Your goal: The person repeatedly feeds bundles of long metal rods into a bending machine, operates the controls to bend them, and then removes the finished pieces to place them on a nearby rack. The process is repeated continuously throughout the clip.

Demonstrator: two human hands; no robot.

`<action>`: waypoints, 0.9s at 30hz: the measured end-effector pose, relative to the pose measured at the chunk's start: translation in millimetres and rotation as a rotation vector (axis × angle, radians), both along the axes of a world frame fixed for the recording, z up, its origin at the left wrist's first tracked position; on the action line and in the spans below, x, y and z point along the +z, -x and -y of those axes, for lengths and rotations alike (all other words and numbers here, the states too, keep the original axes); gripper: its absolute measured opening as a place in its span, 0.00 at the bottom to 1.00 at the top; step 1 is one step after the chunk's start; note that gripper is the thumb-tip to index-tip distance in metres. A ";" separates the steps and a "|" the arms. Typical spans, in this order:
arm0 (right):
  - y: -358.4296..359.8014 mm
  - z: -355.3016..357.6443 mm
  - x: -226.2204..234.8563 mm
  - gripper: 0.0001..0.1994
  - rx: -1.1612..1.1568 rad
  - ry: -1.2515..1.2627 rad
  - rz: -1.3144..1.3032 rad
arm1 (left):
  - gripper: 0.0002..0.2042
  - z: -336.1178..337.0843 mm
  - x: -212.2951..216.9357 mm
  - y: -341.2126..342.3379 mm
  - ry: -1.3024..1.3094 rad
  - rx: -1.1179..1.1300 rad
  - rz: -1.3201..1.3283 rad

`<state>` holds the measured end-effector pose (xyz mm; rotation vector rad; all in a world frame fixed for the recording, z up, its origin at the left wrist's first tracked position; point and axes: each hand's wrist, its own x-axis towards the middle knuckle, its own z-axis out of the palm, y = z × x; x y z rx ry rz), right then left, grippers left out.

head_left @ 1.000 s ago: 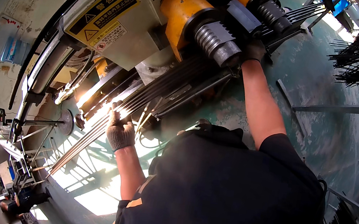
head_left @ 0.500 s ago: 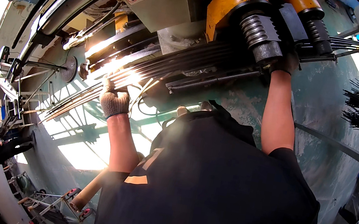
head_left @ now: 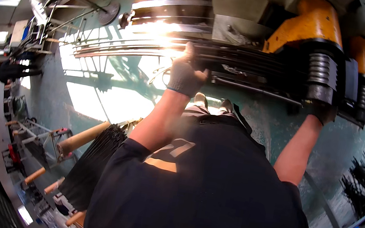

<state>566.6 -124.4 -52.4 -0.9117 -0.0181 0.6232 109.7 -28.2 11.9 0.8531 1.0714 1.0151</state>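
My left hand [head_left: 188, 74], in a grey work glove, is curled around the bundle of long steel rods [head_left: 248, 60] that runs across the machine in front of me, fingers wrapped over the top of the bundle. My right hand [head_left: 321, 113], in a dark glove, sits against the same bundle just below the ribbed black roller [head_left: 321, 71]; I cannot tell whether its fingers are closed or spread, since the roller's shadow hides them.

Compared with a second ago, the whole scene has swung round: the rods lay diagonally across the view then, and now they run almost level from the bright left side to the orange roller housing [head_left: 309, 24] on the right. My left hand has travelled up along the bundle, from its lower left stretch to a spot near the middle, much closer to the machine's grey body [head_left: 235, 24]. My right hand keeps its place by the roller. My own dark shirt [head_left: 198, 193] now fills much more of the lower part of the view.

A second stack of dark rods [head_left: 93, 164] rests on a rack with wooden rollers [head_left: 81, 137] at my lower left, well apart from both hands. Sunlit patches fall on the green floor [head_left: 113, 100] below the bundle.
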 end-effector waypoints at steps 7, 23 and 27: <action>6.5 68.1 -27.1 0.28 -0.207 0.793 0.326 | 0.15 -21.0 -29.7 139.7 0.179 0.402 0.948; 209.6 198.5 -174.1 0.22 0.106 1.192 -0.077 | 0.31 -168.3 -59.3 557.8 -0.075 0.738 0.451; 245.7 214.0 -168.1 0.24 -0.042 1.197 -0.168 | 0.18 -174.4 -54.8 540.1 -0.062 0.659 0.391</action>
